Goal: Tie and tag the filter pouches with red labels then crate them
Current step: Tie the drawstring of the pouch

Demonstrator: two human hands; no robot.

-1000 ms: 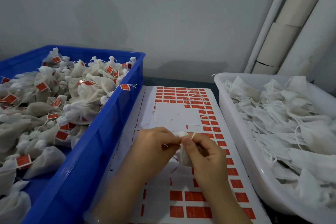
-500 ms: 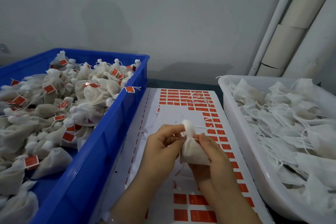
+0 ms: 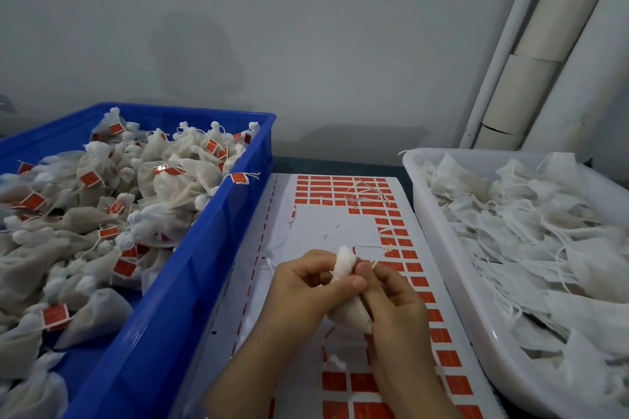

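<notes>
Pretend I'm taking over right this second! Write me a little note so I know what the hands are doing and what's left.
Left hand: pinches the neck of one pouch.
Right hand: holds the same pouch from the other side, above the label sheet.
Done: many tied pouches with red labels lie in the blue crate, on the left.
Left: no red label shows on the held pouch, so tag it and crate it. The white tray on the right holds a pile of untagged pouches waiting their turn.
</notes>
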